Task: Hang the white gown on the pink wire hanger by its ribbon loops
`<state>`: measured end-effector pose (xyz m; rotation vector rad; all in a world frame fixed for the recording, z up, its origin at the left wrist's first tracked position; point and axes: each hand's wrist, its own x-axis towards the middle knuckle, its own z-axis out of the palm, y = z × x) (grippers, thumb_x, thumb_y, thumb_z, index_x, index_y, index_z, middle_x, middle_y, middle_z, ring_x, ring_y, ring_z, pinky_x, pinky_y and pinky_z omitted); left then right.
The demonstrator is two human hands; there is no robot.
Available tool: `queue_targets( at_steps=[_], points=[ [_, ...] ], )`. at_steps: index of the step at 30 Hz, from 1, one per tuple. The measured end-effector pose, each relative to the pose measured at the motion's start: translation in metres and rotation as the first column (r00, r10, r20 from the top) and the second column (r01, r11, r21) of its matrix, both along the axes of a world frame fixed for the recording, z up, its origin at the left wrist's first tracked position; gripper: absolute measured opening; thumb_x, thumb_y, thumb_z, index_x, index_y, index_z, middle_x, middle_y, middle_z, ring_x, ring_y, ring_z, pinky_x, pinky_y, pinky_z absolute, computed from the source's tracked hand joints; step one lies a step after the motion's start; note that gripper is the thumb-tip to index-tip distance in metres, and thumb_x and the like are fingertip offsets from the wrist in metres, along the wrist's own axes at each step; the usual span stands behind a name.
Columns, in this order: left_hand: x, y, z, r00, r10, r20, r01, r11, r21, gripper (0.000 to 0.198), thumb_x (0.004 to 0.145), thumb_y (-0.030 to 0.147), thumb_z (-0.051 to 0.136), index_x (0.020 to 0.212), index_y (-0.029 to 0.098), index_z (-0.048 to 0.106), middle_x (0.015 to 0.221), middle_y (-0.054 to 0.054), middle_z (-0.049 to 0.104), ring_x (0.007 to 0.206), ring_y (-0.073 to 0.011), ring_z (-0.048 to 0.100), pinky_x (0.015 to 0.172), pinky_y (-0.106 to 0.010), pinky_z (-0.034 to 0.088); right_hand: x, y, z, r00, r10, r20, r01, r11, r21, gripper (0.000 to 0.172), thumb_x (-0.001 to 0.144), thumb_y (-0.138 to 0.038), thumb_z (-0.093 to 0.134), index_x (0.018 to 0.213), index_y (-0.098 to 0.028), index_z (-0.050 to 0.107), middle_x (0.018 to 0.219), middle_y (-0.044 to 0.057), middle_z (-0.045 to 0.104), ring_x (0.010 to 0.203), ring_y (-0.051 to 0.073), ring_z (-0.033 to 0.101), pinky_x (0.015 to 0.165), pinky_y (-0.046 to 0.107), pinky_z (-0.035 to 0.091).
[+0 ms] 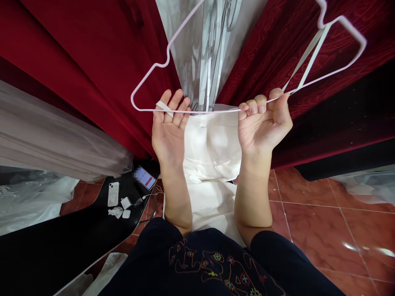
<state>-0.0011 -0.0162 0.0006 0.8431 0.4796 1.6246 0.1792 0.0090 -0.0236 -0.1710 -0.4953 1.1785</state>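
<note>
A pale pink clothes hanger (148,78) spans the view in front of me, tilted up at the right. My right hand (262,119) curls its fingers around the hanger's lower bar. A white ribbon loop (313,57) hangs from the hanger's right notch to my right thumb and fingertip. My left hand (171,127) is palm up behind the bar, its outer fingers fairly straight. Between its thumb and forefinger runs a short white ribbon (164,108). Below the bar, between my forearms, hangs a white garment (212,144) with a sheer upper edge.
Red drapes (101,70) and a patterned red cloth (277,45) hang on both sides. Silvery fabric (212,53) hangs between them. On a black table (77,242) at left lie a lit phone (145,177), a white phone (113,194) and a charger (126,202). Tiles (314,226) cover the floor.
</note>
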Motion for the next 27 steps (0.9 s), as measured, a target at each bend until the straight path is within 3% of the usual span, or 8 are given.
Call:
queue_targets(
  at_steps=[3,7,9,11,15,20,23,27],
  points=[
    [0.013,-0.004,0.006,0.981,-0.018,0.193,0.008,0.999,0.053,0.038,0.105,0.036,0.020,0.090,0.022,0.052,0.081,0.001,0.057,0.090,-0.0106,0.065,0.100,-0.032,0.049,0.000,-0.002,0.001,0.999,0.041,-0.031,-0.042,0.999,-0.008,0.021,0.089,-0.041,0.051,0.087,-0.021,0.056,0.061,-0.005,0.036,0.058,0.002,0.045,0.072,0.020,0.051],
    [0.012,-0.002,0.008,0.978,-0.028,0.207,0.006,0.994,0.108,0.038,0.105,0.038,0.020,0.081,0.021,0.044,0.069,0.003,0.040,0.070,-0.0087,0.056,0.096,-0.031,0.050,0.008,-0.008,0.001,0.994,0.050,0.097,-0.036,0.989,-0.145,0.030,0.084,-0.043,0.056,0.106,-0.022,0.061,0.078,-0.002,0.059,0.079,0.005,0.061,0.084,0.023,0.055],
    [0.009,0.001,0.008,0.979,-0.023,0.202,0.001,0.994,0.106,0.038,0.105,0.038,0.019,0.080,0.021,0.042,0.070,0.003,0.037,0.068,-0.0085,0.053,0.094,-0.030,0.050,0.013,-0.012,0.000,0.977,-0.001,0.212,0.054,0.968,-0.244,0.037,0.081,-0.044,0.058,0.105,-0.017,0.062,0.089,0.002,0.065,0.085,0.008,0.064,0.081,0.023,0.056],
    [0.007,0.004,0.008,0.983,-0.002,0.183,-0.015,0.995,0.094,0.037,0.105,0.038,0.019,0.080,0.021,0.041,0.070,0.003,0.035,0.067,-0.0087,0.052,0.094,-0.030,0.050,0.017,-0.016,-0.003,0.946,-0.161,0.282,0.243,0.926,-0.287,0.035,0.079,-0.044,0.057,0.094,-0.012,0.062,0.084,0.002,0.065,0.075,0.007,0.064,0.069,0.018,0.053],
    [0.008,0.006,0.007,0.993,0.061,0.104,-0.066,0.997,0.049,0.035,0.104,0.039,0.021,0.080,0.022,0.039,0.070,0.002,0.034,0.068,-0.0103,0.052,0.097,-0.032,0.048,0.024,-0.016,-0.007,0.820,-0.454,0.348,0.543,0.809,-0.225,0.021,0.078,-0.029,0.057,0.089,-0.011,0.059,0.079,0.000,0.062,0.071,0.003,0.060,0.069,0.015,0.049],
    [0.008,0.005,0.005,0.993,0.112,0.037,-0.113,0.993,0.027,0.035,0.103,0.042,0.024,0.079,0.023,0.039,0.070,0.001,0.036,0.070,-0.0129,0.053,0.098,-0.034,0.048,0.029,-0.007,-0.003,0.721,-0.467,0.511,0.604,0.785,-0.136,0.017,0.078,-0.027,0.058,0.086,-0.011,0.058,0.073,0.001,0.058,0.065,0.004,0.054,0.062,0.017,0.043],
    [0.006,0.005,0.005,0.992,0.126,0.001,-0.126,0.992,0.021,0.035,0.103,0.042,0.025,0.078,0.023,0.039,0.070,0.001,0.036,0.072,-0.0139,0.054,0.098,-0.035,0.047,0.029,-0.006,0.003,0.591,-0.537,0.602,0.686,0.728,-0.023,0.015,0.077,-0.024,0.061,0.075,-0.011,0.053,0.064,-0.002,0.047,0.058,0.002,0.044,0.058,0.018,0.036],
    [0.004,0.005,0.005,0.989,0.144,-0.020,-0.144,0.990,-0.003,0.035,0.103,0.041,0.024,0.077,0.023,0.039,0.070,0.000,0.034,0.071,-0.0136,0.053,0.097,-0.035,0.048,0.029,-0.009,0.010,0.459,-0.589,0.665,0.749,0.659,0.067,0.013,0.079,-0.022,0.061,0.075,-0.010,0.055,0.066,-0.002,0.050,0.057,0.002,0.043,0.058,0.019,0.034]
  ],
)
